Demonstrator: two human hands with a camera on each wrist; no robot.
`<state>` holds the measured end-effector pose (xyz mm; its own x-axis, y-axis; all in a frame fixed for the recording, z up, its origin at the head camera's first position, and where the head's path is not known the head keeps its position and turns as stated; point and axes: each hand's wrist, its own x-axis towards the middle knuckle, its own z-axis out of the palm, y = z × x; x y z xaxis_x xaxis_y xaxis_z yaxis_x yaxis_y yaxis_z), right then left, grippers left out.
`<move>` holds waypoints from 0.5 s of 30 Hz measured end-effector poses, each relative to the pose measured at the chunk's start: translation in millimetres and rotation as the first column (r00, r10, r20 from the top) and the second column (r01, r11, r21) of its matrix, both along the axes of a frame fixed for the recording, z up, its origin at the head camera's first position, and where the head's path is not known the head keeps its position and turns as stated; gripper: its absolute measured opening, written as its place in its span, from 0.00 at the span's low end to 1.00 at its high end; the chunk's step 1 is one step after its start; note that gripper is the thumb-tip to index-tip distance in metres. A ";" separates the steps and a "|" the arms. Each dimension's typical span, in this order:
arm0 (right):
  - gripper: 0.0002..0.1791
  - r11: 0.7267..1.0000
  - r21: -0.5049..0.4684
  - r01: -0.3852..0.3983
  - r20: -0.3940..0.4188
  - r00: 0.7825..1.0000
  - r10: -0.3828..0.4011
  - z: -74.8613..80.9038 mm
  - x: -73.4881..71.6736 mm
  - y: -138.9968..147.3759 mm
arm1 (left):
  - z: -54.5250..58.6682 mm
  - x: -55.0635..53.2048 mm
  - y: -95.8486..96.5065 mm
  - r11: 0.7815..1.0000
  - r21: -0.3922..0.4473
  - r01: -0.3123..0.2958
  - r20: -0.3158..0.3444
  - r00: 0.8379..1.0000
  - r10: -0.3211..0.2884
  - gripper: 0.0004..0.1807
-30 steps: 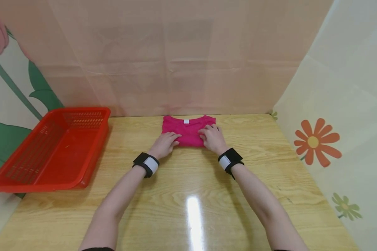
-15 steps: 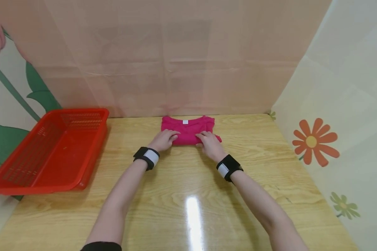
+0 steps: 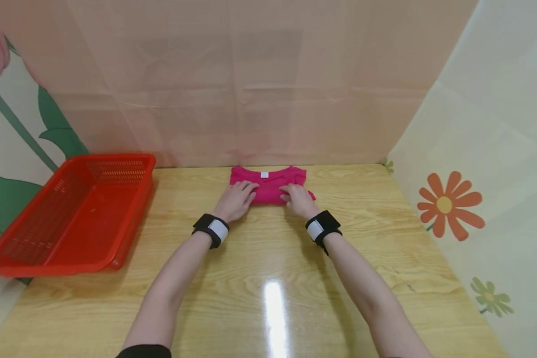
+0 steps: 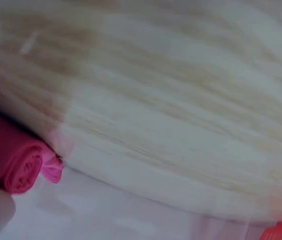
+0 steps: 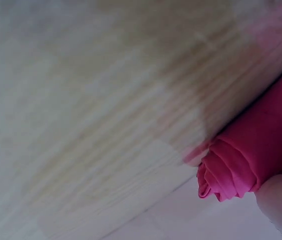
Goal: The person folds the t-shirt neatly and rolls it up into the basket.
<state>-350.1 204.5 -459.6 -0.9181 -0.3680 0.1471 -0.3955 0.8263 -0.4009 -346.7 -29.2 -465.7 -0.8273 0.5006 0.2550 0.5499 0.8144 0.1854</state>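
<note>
A bright pink shirt [image 3: 270, 194] lies at the back of the table, its near part rolled up and its neckline with a white label [image 3: 264, 175] facing the back wall. My left hand [image 3: 235, 200] holds the left part of the roll, fingers over the top. On the right part, my right hand [image 3: 301, 201] grips it the same way, and a bit of cloth sticks out beyond that hand. Spiral layers show at the end of the pink roll [image 4: 23, 170] in the left wrist view. The right wrist view shows the other rolled end [image 5: 235, 167] beside my hand [image 5: 280, 202].
A red plastic basket [image 3: 136, 219] with slotted sides stands on the left of the wooden table [image 3: 232, 298]. A peach-coloured covering [image 3: 268, 99] rises right behind the shirt. Flower-printed sheets [image 3: 510, 149] border the right side.
The shirt's near edge has been rolled a little farther toward the back. My right hand has shifted slightly inward, and the roll's right end now shows beside it.
</note>
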 end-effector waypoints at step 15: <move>0.22 0.995 0.091 0.032 0.133 0.990 -0.044 7.0 -25.6 -1.7 | -5.4 -4.9 1.9 0.999 0.036 0.017 -0.085 0.996 -0.014 0.24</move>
